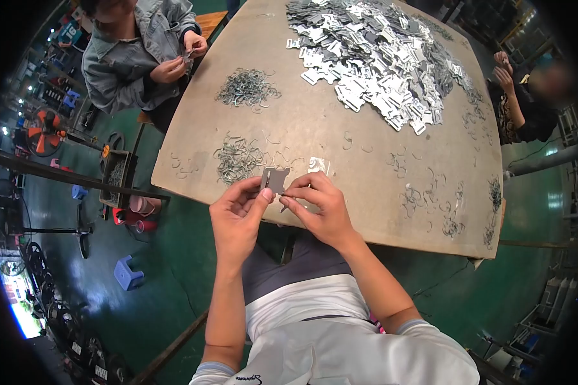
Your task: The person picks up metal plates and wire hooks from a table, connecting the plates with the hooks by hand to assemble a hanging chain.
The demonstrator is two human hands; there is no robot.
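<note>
My left hand pinches a small grey metal plate with slots and notched edges, holding it up over the near edge of the table. Close beside it, my right hand has its thumb and fingertips pressed together on a thin metal wire piece, mostly hidden by the fingers. The wire piece is at the plate's lower right edge; whether they touch I cannot tell. Just beyond my left hand lies a heap of bent wire hooks. A small clear plastic piece lies past my right fingers.
A large pile of metal plates covers the far part of the table. Another wire hook heap sits at the left, with loose hooks scattered right. Co-workers stand at the left and right. A blue stool stands on the floor.
</note>
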